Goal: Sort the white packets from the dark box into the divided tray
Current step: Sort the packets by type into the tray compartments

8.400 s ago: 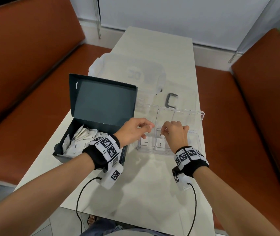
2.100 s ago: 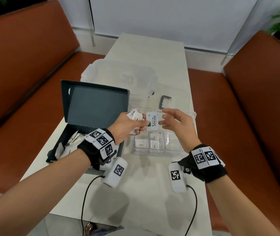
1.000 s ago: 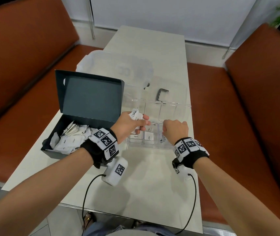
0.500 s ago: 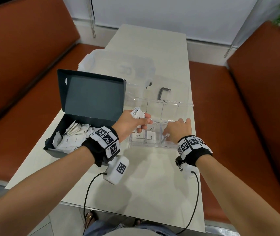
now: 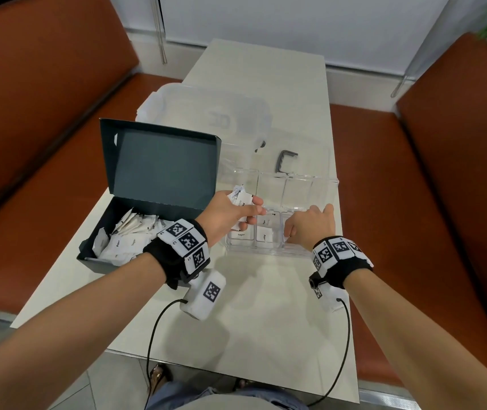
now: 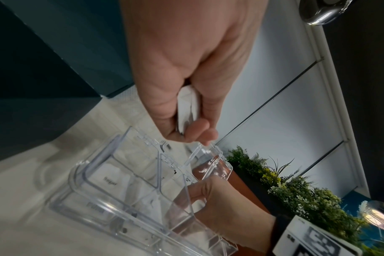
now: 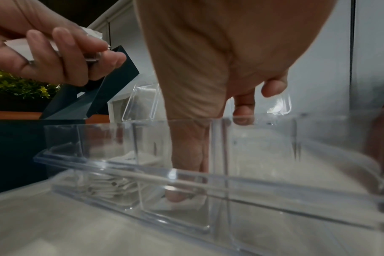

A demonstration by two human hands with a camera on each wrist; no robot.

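Nearest the person, a bare stretch of the pale rectangular bench (image 5: pixel 236 335) lies between the front edge and the work, crossed only by the black wrist cables (image 5: pixel 153 329). Beyond it the right hand (image 5: pixel 310 224) reaches down into the right near compartment of the clear plastic divided tray (image 5: pixel 265 252); the right wrist view shows what the head view hides, a fingertip (image 7: pixel 175 195) pressing a white paper packet flat on that compartment's floor, the other fingers loosely extended and gripping nothing. The left hand (image 5: pixel 230 213) hovers over the tray's left part, and the left wrist view shows it pinching a small bunch of white packets (image 6: pixel 187 107) between thumb and fingers. Packets printed "Sugar" (image 5: pixel 240 234) and "Pepper" (image 5: pixel 264 236) lie in the left and middle near compartments. Left of the tray, just beside it, the dark open-lidded cardboard box (image 5: pixel 94 255) holds the remaining heap of white packets (image 5: pixel 129 238) and sits close to the bench's left edge. The tray's right wall nears the right edge. Farther off lie a grey U-shaped handle (image 5: pixel 286 161) and a translucent plastic lid (image 5: pixel 206 113), with open bench behind them.
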